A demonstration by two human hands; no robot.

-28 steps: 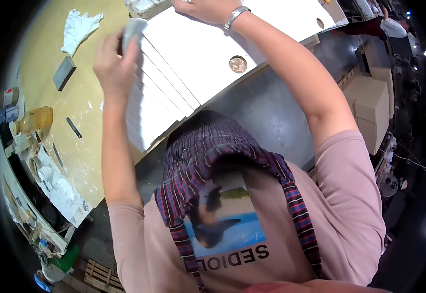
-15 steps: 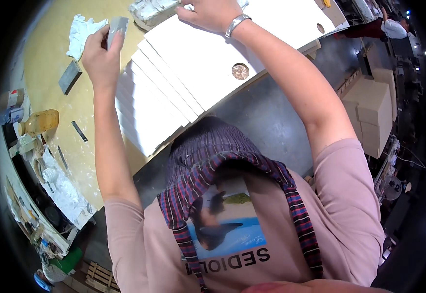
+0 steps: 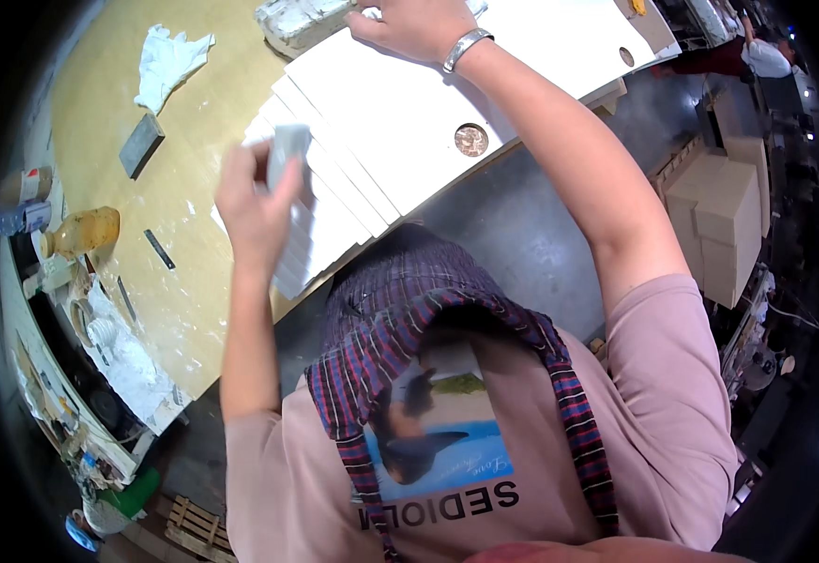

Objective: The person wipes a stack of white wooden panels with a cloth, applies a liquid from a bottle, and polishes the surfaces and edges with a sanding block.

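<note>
My left hand (image 3: 252,202) is raised over the near left corner of a stack of white boards (image 3: 400,122) and is shut on a small pale grey block (image 3: 288,150). The boards lie fanned on a tan worktable (image 3: 100,103). My right hand (image 3: 419,26), with a metal bracelet at the wrist, presses flat on the far part of the top board, fingers bent. A round brown hole (image 3: 470,141) shows in the top board near its front edge.
On the table lie a white crumpled cloth (image 3: 170,61), a grey flat block (image 3: 140,145), an amber bottle (image 3: 86,230), a dark strip (image 3: 159,249) and a wrapped whitish brick (image 3: 302,19). Cardboard boxes (image 3: 719,216) stand at the right. Another person (image 3: 757,52) is far right.
My left hand, still holding the block, has swept from the far left of the boards back toward me along the stack. My right hand has stayed on the top board.
</note>
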